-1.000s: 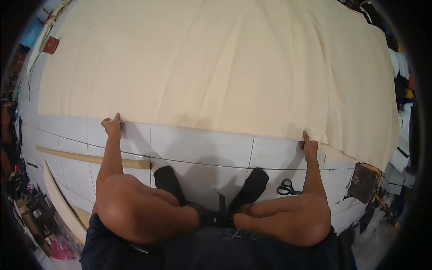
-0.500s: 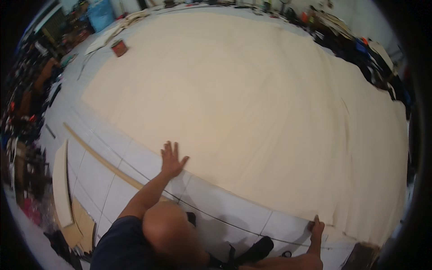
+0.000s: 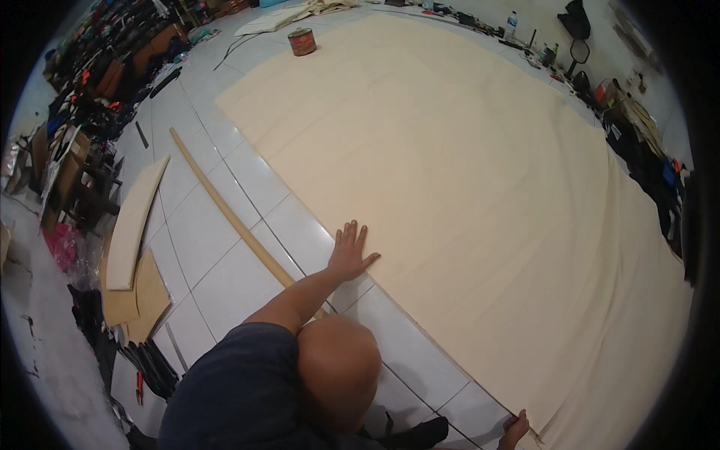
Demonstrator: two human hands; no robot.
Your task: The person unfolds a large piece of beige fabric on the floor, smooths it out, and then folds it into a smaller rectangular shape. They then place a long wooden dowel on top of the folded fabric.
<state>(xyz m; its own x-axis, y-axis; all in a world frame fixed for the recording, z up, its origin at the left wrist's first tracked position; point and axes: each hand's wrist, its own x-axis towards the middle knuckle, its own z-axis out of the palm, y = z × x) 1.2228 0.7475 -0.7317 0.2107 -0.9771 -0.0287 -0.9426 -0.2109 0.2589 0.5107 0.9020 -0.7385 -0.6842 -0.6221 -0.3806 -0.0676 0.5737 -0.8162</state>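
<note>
A broad sheet of cream fabric (image 3: 442,172) lies spread over the white tiled floor, flat on the left and wrinkled toward the right. My left hand (image 3: 351,253) rests on its near left edge, palm down with the fingers spread. Farther along that edge, at the bottom right, my right hand (image 3: 514,431) is closed on the fabric's border, thumb uppermost. Its other fingers are partly hidden. A red tin can (image 3: 301,43) stands on the sheet's far left edge.
A long wooden strip (image 3: 225,210) lies on the tiles left of my arm. Beyond it are a pale padded panel (image 3: 136,225) and tan board pieces (image 3: 152,296). Dark piled goods (image 3: 97,67) line the far left. A bottle (image 3: 511,25) stands by the back wall.
My view has turned, so the sheet, can and strip sit farther right in the picture. My left hand still lies flat on the edge; my right hand still grips the border.
</note>
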